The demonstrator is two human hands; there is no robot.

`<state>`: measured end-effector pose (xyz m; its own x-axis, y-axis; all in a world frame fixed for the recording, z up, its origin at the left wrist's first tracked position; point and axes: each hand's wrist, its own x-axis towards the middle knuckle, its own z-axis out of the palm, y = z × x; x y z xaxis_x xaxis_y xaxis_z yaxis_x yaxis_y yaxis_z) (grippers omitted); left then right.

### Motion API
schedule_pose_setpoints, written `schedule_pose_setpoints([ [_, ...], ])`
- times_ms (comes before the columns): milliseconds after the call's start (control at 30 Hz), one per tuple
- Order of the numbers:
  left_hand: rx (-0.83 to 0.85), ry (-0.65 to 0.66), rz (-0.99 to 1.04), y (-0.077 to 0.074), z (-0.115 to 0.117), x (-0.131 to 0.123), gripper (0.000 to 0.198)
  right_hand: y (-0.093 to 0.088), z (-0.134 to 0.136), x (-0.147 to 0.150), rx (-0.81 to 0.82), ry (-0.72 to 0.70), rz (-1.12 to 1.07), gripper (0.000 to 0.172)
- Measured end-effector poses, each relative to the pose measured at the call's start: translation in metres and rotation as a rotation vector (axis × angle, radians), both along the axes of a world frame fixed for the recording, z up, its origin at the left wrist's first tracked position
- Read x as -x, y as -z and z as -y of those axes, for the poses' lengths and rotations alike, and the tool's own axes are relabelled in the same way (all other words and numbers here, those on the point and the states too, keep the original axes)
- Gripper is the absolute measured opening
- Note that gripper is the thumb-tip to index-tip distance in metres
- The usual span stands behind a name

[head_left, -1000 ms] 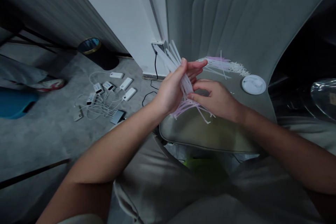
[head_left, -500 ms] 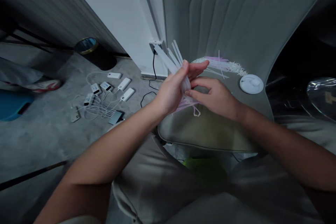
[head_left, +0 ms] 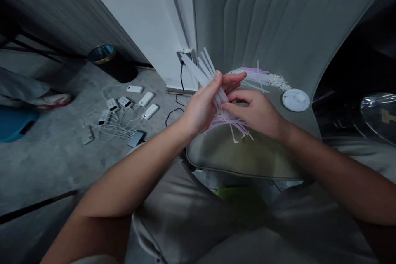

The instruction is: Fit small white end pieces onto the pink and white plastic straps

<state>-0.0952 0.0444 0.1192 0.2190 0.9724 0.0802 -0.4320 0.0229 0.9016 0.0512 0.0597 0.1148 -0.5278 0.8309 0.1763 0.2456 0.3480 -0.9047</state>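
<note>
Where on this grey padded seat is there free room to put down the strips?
The seat's front part is free, below the plastic strips in your left hand. A smaller patch lies between your right hand and the white round lid. Crowded: the seat's back, where loose strips pile up.

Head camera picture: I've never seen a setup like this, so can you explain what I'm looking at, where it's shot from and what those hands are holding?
There's no machine here. This single view comes from a camera worn on a person's head, looking down at their own bare hands. The left hand grips a bundle of thin white and pink plastic strips, and the right hand touches it with the thumb. Ahead is a grey padded chair holding more strips and a round white disc. On the floor to the left, white power banks lie among cables.
</note>
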Motion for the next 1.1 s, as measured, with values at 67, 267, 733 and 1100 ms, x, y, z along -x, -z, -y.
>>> schedule_pose_setpoints([
  [67,0.005,0.007,-0.002,-0.0005,0.0001,0.0002,0.044,0.0004,-0.0010,-0.0006,0.019,-0.023,-0.027,0.018],
  [267,0.077,-0.009,0.040,-0.0019,0.0003,-0.0004,0.043,0.0008,-0.0020,-0.0011,0.038,-0.036,-0.066,0.016],
  [733,0.052,0.016,0.011,-0.0008,0.0029,-0.0006,0.041,0.0010,0.0012,-0.0016,-0.017,0.021,0.002,0.013],
  [1100,0.105,0.037,0.030,-0.0004,0.0011,-0.0026,0.046,-0.0046,0.0009,-0.0055,0.057,0.018,-0.025,0.013],
])
